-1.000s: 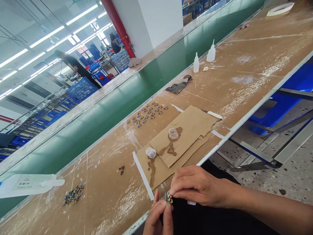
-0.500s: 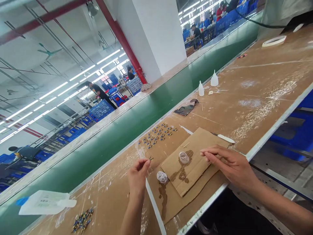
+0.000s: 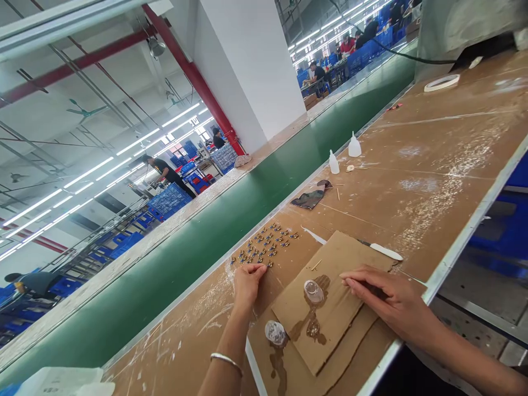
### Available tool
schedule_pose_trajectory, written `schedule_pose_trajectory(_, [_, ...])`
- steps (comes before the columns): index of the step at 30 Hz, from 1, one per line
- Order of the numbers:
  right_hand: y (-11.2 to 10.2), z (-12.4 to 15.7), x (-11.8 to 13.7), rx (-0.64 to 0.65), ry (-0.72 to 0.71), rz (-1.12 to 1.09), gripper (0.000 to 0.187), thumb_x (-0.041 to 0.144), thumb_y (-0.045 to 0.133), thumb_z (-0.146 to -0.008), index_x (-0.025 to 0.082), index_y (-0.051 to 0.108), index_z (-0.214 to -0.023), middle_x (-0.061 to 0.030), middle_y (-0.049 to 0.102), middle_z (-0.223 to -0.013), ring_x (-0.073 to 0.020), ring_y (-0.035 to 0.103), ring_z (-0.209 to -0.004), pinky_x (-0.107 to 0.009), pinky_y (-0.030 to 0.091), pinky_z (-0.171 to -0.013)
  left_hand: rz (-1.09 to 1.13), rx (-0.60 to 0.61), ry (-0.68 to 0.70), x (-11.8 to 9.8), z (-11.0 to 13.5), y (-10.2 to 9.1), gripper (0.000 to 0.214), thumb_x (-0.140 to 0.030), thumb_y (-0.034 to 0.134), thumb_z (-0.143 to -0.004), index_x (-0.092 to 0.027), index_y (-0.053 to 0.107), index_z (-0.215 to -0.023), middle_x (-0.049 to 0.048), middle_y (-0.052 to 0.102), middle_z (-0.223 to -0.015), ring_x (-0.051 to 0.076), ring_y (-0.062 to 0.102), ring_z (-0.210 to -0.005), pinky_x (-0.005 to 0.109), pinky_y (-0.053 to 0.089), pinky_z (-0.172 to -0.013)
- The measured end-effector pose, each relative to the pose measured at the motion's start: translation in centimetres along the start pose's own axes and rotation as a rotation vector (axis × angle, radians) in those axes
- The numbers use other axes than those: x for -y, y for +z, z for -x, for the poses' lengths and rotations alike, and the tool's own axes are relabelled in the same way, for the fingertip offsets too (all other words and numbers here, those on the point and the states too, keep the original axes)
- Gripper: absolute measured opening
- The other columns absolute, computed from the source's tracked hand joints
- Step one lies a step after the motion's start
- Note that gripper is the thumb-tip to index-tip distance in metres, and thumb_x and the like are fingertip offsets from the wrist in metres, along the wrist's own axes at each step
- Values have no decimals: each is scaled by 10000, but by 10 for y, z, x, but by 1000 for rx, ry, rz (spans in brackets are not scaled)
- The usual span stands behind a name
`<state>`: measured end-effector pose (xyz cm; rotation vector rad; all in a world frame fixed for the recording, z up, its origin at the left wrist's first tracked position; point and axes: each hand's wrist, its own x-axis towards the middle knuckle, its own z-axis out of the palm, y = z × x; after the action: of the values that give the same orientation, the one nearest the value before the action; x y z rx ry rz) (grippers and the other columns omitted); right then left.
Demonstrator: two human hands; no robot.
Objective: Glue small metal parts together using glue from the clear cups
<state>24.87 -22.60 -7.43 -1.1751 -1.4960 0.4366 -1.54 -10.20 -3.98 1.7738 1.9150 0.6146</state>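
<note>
My left hand reaches to the near edge of a group of small blue-and-gold parts. Its thumb and finger are pinched together, with one small blue-and-gold part at their tips. Over the right side of a cardboard sheet, my right hand is closed in a pinch; whatever it holds is too small to make out. Between the hands, a small clear cup stands on a wet brown stain on the cardboard. A second cup-like piece, whitish and crumpled-looking, sits left of the sheet.
A white-handled knife lies at the cardboard's far corner. Beyond are a camouflage cloth, two white squeeze bottles and a tape roll. A green conveyor belt runs along the table. A white plastic bottle lies lower left.
My left hand has moved away from me, bringing the small part up to the group. My right hand stays pinched over the cardboard. The camera view has shifted slightly.
</note>
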Motion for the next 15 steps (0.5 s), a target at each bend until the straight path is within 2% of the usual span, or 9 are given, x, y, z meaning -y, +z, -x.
schedule_pose_trajectory(4, [-1, 1, -1, -1, 7, 18, 251, 356, 480, -900, 206, 679, -870, -26, 675, -808, -126, 634, -709, -212, 509, -627, -68, -94, 23, 0, 12, -26, 222, -376, 625, -787, -160, 675, -777, -2, 638, -741, 147, 582, -677, 311, 465, -671])
schedule_pose_trajectory(8, [-1, 2, -3, -1, 27, 20, 253, 384, 498, -891, 210, 683, -892, -23, 677, -825, -122, 637, -702, -209, 513, -635, -97, -184, 64, 14, 49, -64, 279, -480, 616, -688, -225, 708, -622, -5, 621, -629, 153, 524, -565, 282, 404, -581])
schedule_pose_trajectory(11, [-1, 3, -4, 4, 41, 37, 266, 406, 503, -886, 213, 687, -898, -25, 683, -834, -128, 642, -704, -212, 520, -634, -111, -229, 31, 43, 86, -84, 333, -558, 615, -640, -240, 703, -599, 12, 671, -687, 179, 566, -602, 285, 433, -590])
schedule_pose_trajectory(13, [-2, 4, -4, -6, 49, 58, 277, 422, 506, -881, 217, 692, -884, -28, 692, -850, -142, 655, -735, -219, 531, -647, -105, -273, -42, 69, 112, -88, 357, -605, 632, -601, -262, 721, -641, 5, 700, -711, 207, 620, -645, 294, 479, -633])
schedule_pose_trajectory(14, [-2, 4, -4, -11, 51, 69, 277, 427, 510, -877, 220, 693, -881, -28, 696, -855, -148, 660, -749, -222, 536, -655, -88, -314, -76, 83, 123, -87, 382, -634, 637, -579, -267, 723, -637, 8, 705, -704, 218, 635, -646, 301, 496, -639])
schedule_pose_trajectory(15, [-2, 5, -5, -14, 52, 79, 270, 429, 517, -873, 224, 693, -881, -25, 698, -859, -151, 664, -758, -222, 540, -659, -80, -411, -87, 96, 134, -85, 425, -677, 616, -578, -275, 727, -658, 10, 713, -725, 227, 647, -662, 312, 509, -652])
